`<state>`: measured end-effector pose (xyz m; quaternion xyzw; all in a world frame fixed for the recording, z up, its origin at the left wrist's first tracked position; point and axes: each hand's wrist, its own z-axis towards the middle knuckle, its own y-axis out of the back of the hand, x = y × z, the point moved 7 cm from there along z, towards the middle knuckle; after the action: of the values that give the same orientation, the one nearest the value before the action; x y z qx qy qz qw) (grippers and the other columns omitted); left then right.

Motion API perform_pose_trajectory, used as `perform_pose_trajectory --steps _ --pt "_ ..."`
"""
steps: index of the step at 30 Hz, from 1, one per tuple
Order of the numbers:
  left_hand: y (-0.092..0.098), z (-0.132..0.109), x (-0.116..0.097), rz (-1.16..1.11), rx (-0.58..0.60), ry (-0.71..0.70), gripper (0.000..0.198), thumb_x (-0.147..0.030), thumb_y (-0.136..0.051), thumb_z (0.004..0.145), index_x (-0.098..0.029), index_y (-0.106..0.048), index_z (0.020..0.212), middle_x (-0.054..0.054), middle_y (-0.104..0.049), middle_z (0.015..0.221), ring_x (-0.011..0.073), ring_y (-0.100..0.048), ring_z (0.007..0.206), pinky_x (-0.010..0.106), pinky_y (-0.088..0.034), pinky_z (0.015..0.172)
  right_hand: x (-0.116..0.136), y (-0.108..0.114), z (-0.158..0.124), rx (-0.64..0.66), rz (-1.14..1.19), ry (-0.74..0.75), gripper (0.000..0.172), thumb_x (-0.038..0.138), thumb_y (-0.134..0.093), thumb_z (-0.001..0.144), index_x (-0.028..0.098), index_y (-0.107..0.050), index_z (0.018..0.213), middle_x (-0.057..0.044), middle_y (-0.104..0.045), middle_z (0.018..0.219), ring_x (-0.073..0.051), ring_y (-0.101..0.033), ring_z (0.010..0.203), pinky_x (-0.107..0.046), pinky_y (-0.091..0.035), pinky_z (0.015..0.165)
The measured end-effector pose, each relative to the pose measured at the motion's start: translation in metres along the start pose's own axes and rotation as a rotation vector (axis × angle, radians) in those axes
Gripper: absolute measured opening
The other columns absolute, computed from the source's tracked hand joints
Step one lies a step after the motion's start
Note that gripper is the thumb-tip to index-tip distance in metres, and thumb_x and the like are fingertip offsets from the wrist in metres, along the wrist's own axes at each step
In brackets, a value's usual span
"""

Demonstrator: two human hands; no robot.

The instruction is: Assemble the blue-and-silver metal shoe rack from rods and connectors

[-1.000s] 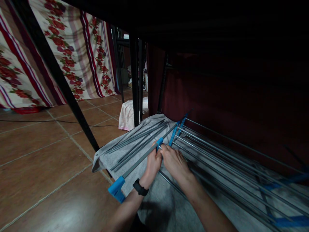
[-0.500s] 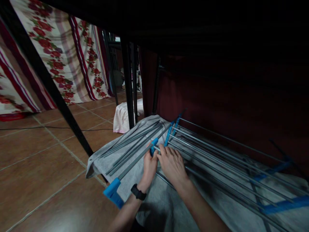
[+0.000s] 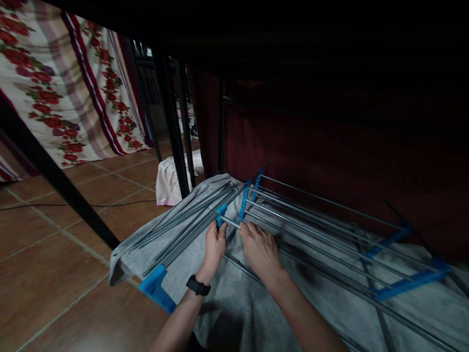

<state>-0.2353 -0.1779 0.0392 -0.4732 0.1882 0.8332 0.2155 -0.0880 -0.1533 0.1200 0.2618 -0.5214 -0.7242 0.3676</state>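
Note:
A metal drying rack (image 3: 315, 230) with grey rods and blue plastic joints lies flat on a grey cloth (image 3: 242, 303) on the floor. My left hand (image 3: 214, 244), with a black watch on its wrist, is closed round a grey side bar (image 3: 183, 244) just below a small blue connector (image 3: 221, 213). My right hand (image 3: 260, 247) lies next to it, fingers curled on a thin rod (image 3: 231, 222) that runs into that connector. A larger blue end piece (image 3: 156, 288) caps the bar near the cloth's front edge.
Brown floor tiles (image 3: 54, 254) lie to the left, crossed by a dark cable. Black metal legs (image 3: 176, 132) stand behind the rack, and one slants at the left. A pink-white cloth bundle (image 3: 169, 182) sits by the legs. Floral fabric (image 3: 66, 88) hangs at the back left; dark red fabric (image 3: 330, 156) behind.
The view has swung to the right, so the rack's far blue joints now show. Both hands remain at the small blue connector, and the thin rod's end now shows between them.

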Motion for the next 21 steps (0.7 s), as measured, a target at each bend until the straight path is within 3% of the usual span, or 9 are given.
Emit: perform_pose_trajectory --steps 3,14,18,21 --pt "-0.002 0.003 0.006 -0.015 0.001 -0.013 0.023 -0.033 -0.052 0.089 -0.017 -0.056 0.105 0.007 -0.064 0.1 0.0218 -0.059 0.094 0.036 -0.046 0.091 -0.001 -0.006 0.003 0.021 0.0 0.003 0.029 0.021 -0.032 0.106 0.02 -0.055 0.124 -0.006 -0.063 0.114 -0.019 -0.06 0.098 -0.032 -0.045 0.073" --pt "-0.004 0.0 0.013 0.053 0.009 -0.019 0.027 -0.035 -0.049 0.09 -0.017 -0.052 0.111 0.005 -0.061 0.093 0.0195 -0.058 0.083 0.032 -0.048 0.082 -0.001 -0.01 0.006 -0.032 0.045 -0.016 0.025 0.018 -0.036 0.103 0.019 -0.058 0.115 -0.006 -0.064 0.106 -0.021 -0.061 0.092 -0.033 -0.047 0.073" --pt "-0.005 -0.001 0.013 0.033 0.032 0.0 0.032 -0.039 -0.05 0.09 -0.018 -0.05 0.113 0.003 -0.058 0.088 0.019 -0.056 0.077 0.032 -0.048 0.078 0.006 -0.003 -0.004 -0.153 0.036 0.069 0.033 0.015 -0.041 0.1 0.014 -0.05 0.132 -0.011 -0.062 0.115 -0.023 -0.056 0.106 -0.039 -0.045 0.095" --pt "-0.003 -0.004 0.017 0.02 0.025 -0.003 0.041 -0.045 -0.057 0.086 -0.018 -0.051 0.116 0.006 -0.059 0.099 0.0218 -0.057 0.09 0.036 -0.046 0.09 0.011 0.004 -0.038 -0.296 0.121 0.163 0.043 0.015 -0.041 0.099 0.014 -0.041 0.142 -0.01 -0.052 0.136 -0.023 -0.041 0.129 -0.04 -0.033 0.112"
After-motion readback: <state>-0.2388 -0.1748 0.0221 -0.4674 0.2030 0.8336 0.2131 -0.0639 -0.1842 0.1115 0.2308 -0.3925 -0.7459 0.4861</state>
